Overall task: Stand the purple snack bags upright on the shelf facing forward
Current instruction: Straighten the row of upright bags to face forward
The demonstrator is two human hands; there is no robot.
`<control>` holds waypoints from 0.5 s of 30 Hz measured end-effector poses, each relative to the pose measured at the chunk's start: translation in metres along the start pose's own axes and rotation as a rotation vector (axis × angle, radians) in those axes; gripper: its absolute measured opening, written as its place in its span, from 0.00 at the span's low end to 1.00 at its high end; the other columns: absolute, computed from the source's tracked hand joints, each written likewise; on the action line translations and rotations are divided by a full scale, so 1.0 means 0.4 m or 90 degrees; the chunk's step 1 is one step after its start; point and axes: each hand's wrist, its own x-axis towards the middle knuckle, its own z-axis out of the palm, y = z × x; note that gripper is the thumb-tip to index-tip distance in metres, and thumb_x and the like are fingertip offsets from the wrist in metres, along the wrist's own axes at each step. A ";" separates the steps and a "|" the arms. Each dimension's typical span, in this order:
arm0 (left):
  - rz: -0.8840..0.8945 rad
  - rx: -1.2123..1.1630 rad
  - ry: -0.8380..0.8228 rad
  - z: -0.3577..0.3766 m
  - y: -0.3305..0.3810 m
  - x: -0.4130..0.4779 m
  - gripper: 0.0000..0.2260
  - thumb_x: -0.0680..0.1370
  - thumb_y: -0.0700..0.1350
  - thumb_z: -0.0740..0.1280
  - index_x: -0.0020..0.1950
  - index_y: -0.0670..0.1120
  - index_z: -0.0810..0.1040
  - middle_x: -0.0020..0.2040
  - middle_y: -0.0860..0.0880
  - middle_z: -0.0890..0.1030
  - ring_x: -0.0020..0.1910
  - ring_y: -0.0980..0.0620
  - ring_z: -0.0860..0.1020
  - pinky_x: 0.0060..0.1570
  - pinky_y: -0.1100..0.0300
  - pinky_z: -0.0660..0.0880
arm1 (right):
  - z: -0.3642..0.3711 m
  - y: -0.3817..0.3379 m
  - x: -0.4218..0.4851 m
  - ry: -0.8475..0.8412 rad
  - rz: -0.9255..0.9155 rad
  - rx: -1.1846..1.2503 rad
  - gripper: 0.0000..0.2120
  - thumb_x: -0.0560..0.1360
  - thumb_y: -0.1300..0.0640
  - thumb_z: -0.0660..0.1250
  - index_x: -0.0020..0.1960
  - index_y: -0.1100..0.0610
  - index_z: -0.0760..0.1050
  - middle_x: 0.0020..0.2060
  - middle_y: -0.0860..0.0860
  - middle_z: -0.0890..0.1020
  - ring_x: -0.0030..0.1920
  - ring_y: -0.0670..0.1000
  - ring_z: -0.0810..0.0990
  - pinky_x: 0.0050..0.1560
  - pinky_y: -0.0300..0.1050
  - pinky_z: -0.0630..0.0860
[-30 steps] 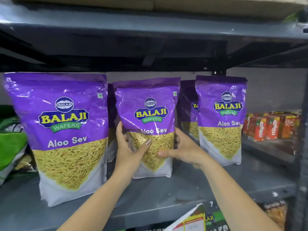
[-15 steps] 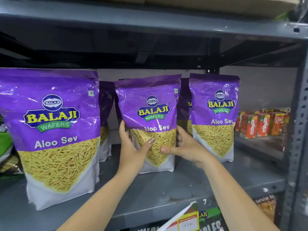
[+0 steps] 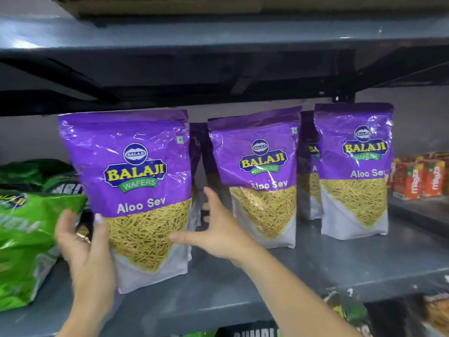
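Observation:
Three purple Balaji Aloo Sev bags stand upright and face forward on the grey shelf (image 3: 243,285): a left bag (image 3: 136,166), a middle bag (image 3: 262,164) and a right bag (image 3: 357,171). More purple bags (image 3: 307,164) stand behind them, mostly hidden. My left hand (image 3: 82,244) holds the left bag's lower left edge, thumb on its front. On that bag's right side my right hand (image 3: 218,232) is spread, its thumb tip at the bag's lower right edge. The middle bag stands free.
Green snack bags (image 3: 21,239) lie piled against the left bag's left side. Red juice cartons (image 3: 418,181) stand at the far right of the shelf. The upper shelf (image 3: 218,35) hangs close above the bag tops. More packets (image 3: 345,312) sit on the shelf below.
Both hands let go of the middle bag and moved left to the left bag. The view has swung left, bringing the green bags into sight.

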 end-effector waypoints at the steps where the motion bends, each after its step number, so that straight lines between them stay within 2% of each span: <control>1: -0.028 -0.003 -0.042 0.002 -0.011 0.005 0.17 0.82 0.46 0.59 0.70 0.51 0.61 0.73 0.45 0.69 0.64 0.52 0.72 0.65 0.55 0.70 | 0.019 0.007 0.012 -0.024 0.014 0.018 0.57 0.60 0.43 0.79 0.77 0.44 0.47 0.73 0.44 0.66 0.71 0.48 0.68 0.69 0.50 0.68; 4: -0.080 -0.024 -0.111 0.010 -0.042 0.013 0.16 0.81 0.42 0.59 0.68 0.53 0.64 0.70 0.43 0.73 0.54 0.58 0.77 0.50 0.69 0.78 | 0.048 0.029 0.029 -0.019 0.004 0.026 0.46 0.61 0.48 0.79 0.71 0.40 0.56 0.65 0.43 0.77 0.65 0.48 0.75 0.65 0.51 0.72; 5: -0.086 -0.024 -0.111 0.011 -0.050 0.018 0.16 0.81 0.41 0.59 0.67 0.53 0.65 0.70 0.43 0.73 0.53 0.59 0.77 0.48 0.70 0.78 | 0.048 0.034 0.030 -0.005 -0.002 0.014 0.43 0.62 0.49 0.79 0.70 0.39 0.58 0.63 0.44 0.79 0.63 0.49 0.77 0.64 0.52 0.73; 8: -0.090 -0.019 -0.127 0.025 -0.064 0.025 0.15 0.81 0.42 0.60 0.67 0.52 0.64 0.70 0.43 0.73 0.54 0.59 0.77 0.52 0.64 0.75 | 0.041 0.045 0.037 0.023 0.004 -0.010 0.42 0.63 0.50 0.78 0.69 0.41 0.58 0.59 0.48 0.80 0.59 0.53 0.79 0.60 0.56 0.76; 12: -0.099 -0.006 -0.150 0.065 -0.072 0.014 0.20 0.82 0.42 0.59 0.73 0.46 0.60 0.68 0.45 0.74 0.58 0.54 0.76 0.53 0.63 0.74 | 0.019 0.056 0.041 0.046 0.023 0.008 0.41 0.62 0.51 0.77 0.67 0.37 0.58 0.60 0.48 0.79 0.59 0.56 0.79 0.58 0.61 0.77; 15: -0.105 -0.012 -0.155 0.080 -0.067 0.011 0.19 0.82 0.42 0.59 0.72 0.47 0.61 0.69 0.45 0.73 0.61 0.51 0.75 0.60 0.55 0.71 | 0.008 0.058 0.040 0.040 0.049 0.049 0.40 0.66 0.58 0.77 0.68 0.37 0.59 0.54 0.43 0.78 0.59 0.55 0.79 0.48 0.56 0.81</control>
